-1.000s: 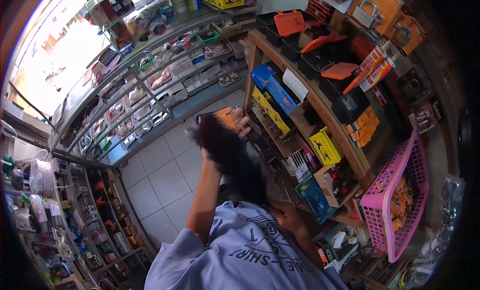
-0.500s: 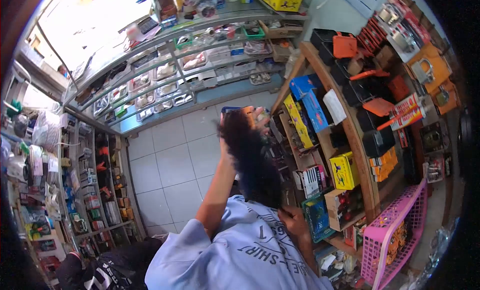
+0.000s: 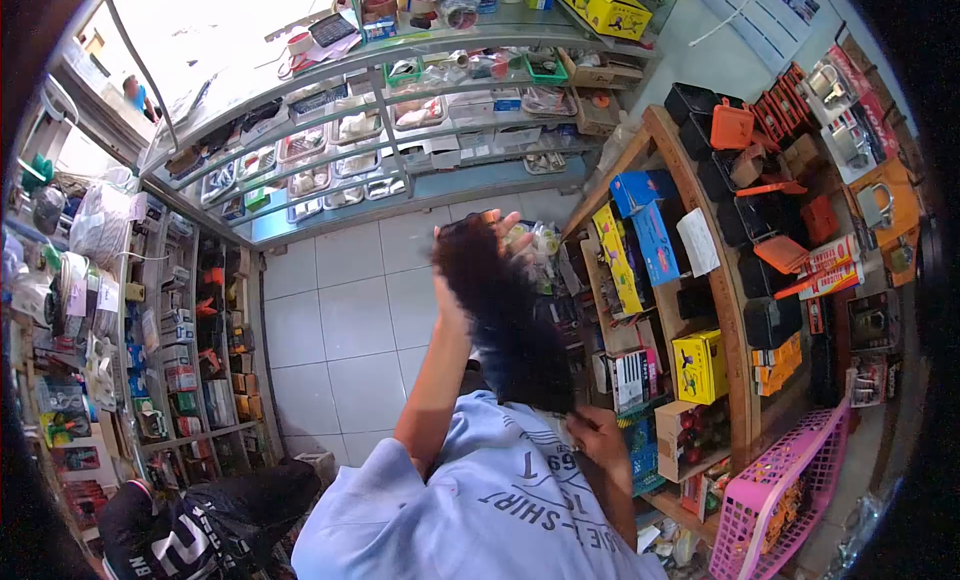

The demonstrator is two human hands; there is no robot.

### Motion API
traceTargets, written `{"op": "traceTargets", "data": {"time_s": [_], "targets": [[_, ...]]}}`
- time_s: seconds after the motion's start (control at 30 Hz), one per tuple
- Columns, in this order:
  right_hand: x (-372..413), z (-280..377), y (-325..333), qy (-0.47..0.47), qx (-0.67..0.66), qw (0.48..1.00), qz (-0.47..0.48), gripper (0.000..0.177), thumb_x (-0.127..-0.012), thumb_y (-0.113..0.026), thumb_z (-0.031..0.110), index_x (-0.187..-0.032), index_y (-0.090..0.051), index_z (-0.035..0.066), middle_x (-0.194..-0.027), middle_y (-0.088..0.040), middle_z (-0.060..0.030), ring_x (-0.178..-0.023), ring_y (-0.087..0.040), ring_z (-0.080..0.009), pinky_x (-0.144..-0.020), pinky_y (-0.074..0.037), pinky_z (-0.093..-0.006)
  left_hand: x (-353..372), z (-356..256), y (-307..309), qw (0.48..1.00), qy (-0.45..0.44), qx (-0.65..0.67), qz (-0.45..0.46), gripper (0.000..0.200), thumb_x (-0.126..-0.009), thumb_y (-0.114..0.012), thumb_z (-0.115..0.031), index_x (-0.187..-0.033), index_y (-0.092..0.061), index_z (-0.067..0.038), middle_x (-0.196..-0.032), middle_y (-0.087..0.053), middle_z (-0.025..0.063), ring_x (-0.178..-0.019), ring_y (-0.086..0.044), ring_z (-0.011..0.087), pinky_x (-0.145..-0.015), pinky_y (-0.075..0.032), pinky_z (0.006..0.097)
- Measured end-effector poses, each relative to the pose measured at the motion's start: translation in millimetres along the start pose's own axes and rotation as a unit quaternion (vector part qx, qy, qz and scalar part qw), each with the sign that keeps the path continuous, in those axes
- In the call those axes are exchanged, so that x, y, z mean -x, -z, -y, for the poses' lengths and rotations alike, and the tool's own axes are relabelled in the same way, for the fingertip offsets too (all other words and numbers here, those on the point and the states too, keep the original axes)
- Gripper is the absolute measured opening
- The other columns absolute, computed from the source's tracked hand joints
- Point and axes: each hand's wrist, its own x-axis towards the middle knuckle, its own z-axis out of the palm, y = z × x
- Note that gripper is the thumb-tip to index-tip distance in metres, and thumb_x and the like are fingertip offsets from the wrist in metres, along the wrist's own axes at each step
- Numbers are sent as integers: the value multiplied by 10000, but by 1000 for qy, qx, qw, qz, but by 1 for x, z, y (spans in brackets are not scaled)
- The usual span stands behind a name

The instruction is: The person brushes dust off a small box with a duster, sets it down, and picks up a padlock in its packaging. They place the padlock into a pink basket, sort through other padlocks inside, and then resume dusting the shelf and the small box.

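Out in front, over the tiled floor, my left hand (image 3: 449, 298) is raised with its fingers curled. Dark hair (image 3: 515, 320) hangs across the view and hides most of that hand. A small orange bit of something (image 3: 491, 217) shows by its fingertips; the rest of what it holds is covered. Low at the right side of the light blue shirt (image 3: 500, 480), my right hand (image 3: 602, 440) is closed, fingers bent, beside the hair's lower end. What lies in its fingers, if anything, cannot be made out.
A glass display counter (image 3: 400, 175) with trays runs across the back. Wooden shelving (image 3: 690, 220) with boxes and black bins stands right, above a pink basket (image 3: 775, 490). Stocked shelves (image 3: 190, 340) line the left. Black clothing with white lettering (image 3: 200, 530) shows at lower left.
The view has shifted, so the counter and shelves sit lower and further right. Less of the orange thing at my left hand shows now. Both hands keep roughly the same pose.
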Motion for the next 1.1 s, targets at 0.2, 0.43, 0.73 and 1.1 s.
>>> {"op": "traceTargets", "data": {"time_s": [0.2, 0.43, 0.73, 1.1], "targets": [[-4, 9, 1, -7, -49, 996, 71, 252, -897, -622, 136, -689, -513, 45, -567, -464, 37, -487, -378, -53, -444, -270, -256, -7, -5, 5, 999, 18, 21, 29, 747, -950, -343, -624, -1381, -430, -19, -1407, -459, 215, -1231, -504, 414, -1033, -416, 528], [4, 8, 9, -83, -64, 992, 74, 213, -890, -638, 206, -901, -658, -6, -634, -534, 3, -594, -475, -90, -533, -378, -272, -9, 4, 8, 996, 57, 62, 38, 729, -967, -336, -593, -1381, -418, 1, -1380, -488, 219, -1210, -522, 419, -1031, -423, 510], [22, 34, 15, -134, -91, 987, -10, 202, -894, -619, 164, -805, -627, -18, -641, -538, 20, -589, -463, -70, -528, -368, -266, -14, 19, -2, 995, 52, -43, -75, 608, -974, -389, -547, -1309, -532, -60, -1277, -591, 143, -1114, -599, 297, -987, -470, 440], [40, 35, 7, -103, -108, 989, -8, 260, -929, -565, 149, -696, -543, 35, -581, -497, 23, -459, -403, -54, -433, -287, -220, -11, 39, 9, 986, 107, -25, -126, 763, -935, -379, -629, -1398, -404, -22, -1395, -472, 202, -1211, -520, 400, -1045, -402, 538]]}}
